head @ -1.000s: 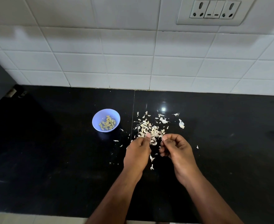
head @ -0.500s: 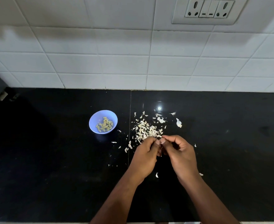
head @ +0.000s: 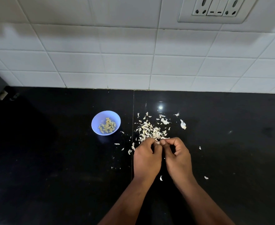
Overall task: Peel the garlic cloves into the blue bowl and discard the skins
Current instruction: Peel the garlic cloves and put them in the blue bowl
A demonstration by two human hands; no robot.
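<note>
Garlic clove pinched between left hand, right hand fingertips.

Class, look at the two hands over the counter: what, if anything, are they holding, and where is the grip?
Both the left hand and right hand pinch one small pale piece, probably a garlic clove, between their fingertips; which part they grip cannot be told.

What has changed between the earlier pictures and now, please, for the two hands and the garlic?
The left hand and right hand, apart a second ago, came together; now their fingertips meet and pinch a small pale piece, probably a clove, just in front of the pile of skins. The blue bowl with its peeled cloves, the pile and the loose clove stayed where they were.
</note>
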